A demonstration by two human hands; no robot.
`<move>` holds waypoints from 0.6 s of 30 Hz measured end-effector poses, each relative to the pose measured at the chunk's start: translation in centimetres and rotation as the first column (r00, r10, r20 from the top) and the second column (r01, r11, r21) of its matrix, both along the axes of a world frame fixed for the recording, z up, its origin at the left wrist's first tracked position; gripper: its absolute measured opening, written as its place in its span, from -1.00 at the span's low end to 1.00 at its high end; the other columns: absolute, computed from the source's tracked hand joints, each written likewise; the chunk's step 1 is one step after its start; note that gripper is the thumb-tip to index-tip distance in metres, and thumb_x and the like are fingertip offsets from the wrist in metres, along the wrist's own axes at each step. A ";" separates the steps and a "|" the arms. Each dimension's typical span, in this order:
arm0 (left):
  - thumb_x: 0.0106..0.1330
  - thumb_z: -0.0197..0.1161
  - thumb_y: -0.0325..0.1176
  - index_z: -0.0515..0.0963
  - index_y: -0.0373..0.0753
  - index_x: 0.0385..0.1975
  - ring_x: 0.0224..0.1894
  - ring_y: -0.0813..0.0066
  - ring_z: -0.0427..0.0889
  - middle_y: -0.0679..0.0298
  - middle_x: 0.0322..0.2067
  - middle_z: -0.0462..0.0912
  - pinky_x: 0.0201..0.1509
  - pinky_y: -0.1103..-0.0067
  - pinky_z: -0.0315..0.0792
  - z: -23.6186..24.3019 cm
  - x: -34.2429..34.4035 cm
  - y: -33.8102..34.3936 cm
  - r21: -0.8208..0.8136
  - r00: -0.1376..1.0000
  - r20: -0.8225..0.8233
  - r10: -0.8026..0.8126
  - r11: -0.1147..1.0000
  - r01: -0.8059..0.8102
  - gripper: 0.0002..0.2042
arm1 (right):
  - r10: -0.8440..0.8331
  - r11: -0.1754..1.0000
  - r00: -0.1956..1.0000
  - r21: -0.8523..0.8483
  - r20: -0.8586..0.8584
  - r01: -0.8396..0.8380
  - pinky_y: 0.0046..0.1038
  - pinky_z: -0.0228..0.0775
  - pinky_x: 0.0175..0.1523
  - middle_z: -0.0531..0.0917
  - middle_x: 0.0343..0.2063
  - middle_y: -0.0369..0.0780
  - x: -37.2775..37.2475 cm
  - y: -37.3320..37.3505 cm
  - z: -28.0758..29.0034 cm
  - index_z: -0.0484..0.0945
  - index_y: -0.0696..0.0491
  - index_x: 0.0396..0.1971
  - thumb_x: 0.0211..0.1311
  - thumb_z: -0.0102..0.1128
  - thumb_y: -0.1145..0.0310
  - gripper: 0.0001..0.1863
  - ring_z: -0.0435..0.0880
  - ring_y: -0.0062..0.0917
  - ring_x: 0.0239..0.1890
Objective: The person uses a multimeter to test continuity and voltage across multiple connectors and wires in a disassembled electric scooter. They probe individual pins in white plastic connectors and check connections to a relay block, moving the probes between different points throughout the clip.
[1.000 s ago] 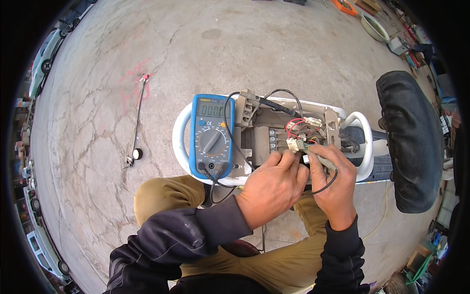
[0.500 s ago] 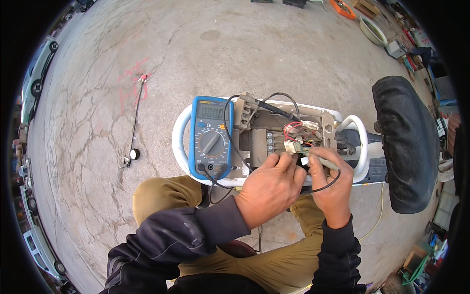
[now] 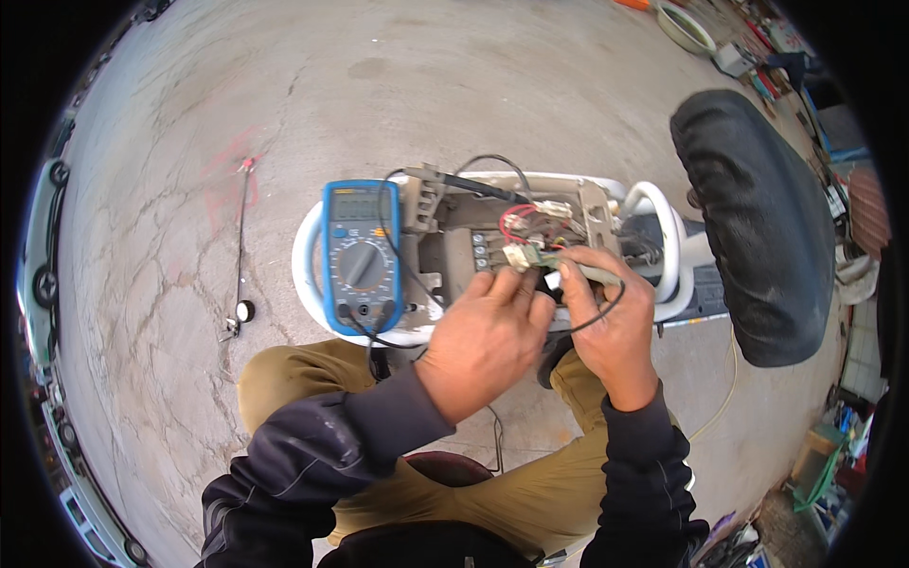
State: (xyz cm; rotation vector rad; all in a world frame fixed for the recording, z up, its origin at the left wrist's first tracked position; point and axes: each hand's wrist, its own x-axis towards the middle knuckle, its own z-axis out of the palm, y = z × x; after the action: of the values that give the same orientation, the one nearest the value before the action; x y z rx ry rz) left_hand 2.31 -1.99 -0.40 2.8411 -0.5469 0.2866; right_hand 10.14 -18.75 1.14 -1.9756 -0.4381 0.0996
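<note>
My left hand (image 3: pixel 488 341) reaches over the open rear of a white scooter body (image 3: pixel 308 256), its fingertips pinching a white wire connector (image 3: pixel 519 256). My right hand (image 3: pixel 611 322) is beside it and grips a thin probe (image 3: pixel 592 275), whose tip is at the same connector. A black lead (image 3: pixel 606 308) loops under that hand. A blue multimeter (image 3: pixel 360 256) with a round dial lies on the scooter's left side, and its black leads run toward the hands. Red wires (image 3: pixel 511 222) and a grey controller box (image 3: pixel 454 251) sit in the open bay.
A black scooter seat (image 3: pixel 757 227) is tilted up at the right. A thin rod with a round end (image 3: pixel 241 246) lies on the cracked concrete to the left. My knees in tan trousers (image 3: pixel 294 379) are below the scooter. Clutter lines the right edge.
Both hands stay at the connector with only small finger shifts. The view has shifted slightly, so the seat sits a little differently in the picture.
</note>
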 end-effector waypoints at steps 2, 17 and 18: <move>0.18 0.42 -0.29 0.55 -0.30 0.02 0.12 0.14 0.59 0.01 0.18 0.65 0.23 0.32 0.48 -0.1 0.0 0.0 -0.051 0.999 -0.035 0.008 0.999 -0.010 -0.58 | 0.001 1.000 1.000 0.001 0.015 -0.001 -0.39 0.55 -0.33 0.82 -0.20 -0.07 -0.1 -0.1 0.2 0.74 0.21 -0.08 0.46 0.40 0.48 -0.85 0.79 -0.35 -0.39; 0.04 0.42 -0.47 0.52 -0.29 -0.22 -0.08 0.06 0.66 0.07 -0.16 0.75 0.03 0.25 0.58 0.0 0.7 0.3 -0.125 0.998 0.069 -0.003 0.992 0.012 -0.70 | 0.165 0.976 0.954 -0.179 0.250 -0.122 -0.46 0.19 -0.46 0.56 -0.67 -0.30 1.8 -1.7 1.1 0.82 0.08 -0.01 0.50 0.41 0.28 -0.77 0.39 -0.69 -0.62; 0.05 0.42 -0.46 0.52 -0.29 -0.22 -0.09 0.06 0.66 0.08 -0.18 0.74 0.03 0.26 0.58 0.1 0.6 0.4 -0.116 0.998 0.056 0.000 0.993 0.007 -0.70 | 0.169 0.974 0.945 -0.192 0.280 -0.117 -0.45 0.18 -0.47 0.54 -0.69 -0.30 1.8 -1.6 1.0 0.82 0.07 -0.01 0.51 0.41 0.27 -0.77 0.38 -0.69 -0.62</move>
State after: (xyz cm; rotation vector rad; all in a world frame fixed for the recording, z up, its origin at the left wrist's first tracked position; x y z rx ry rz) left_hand 2.93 -1.63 -0.33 2.7272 -0.5284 0.3850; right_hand 11.99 -20.39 2.14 -2.1366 -0.7923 -0.0695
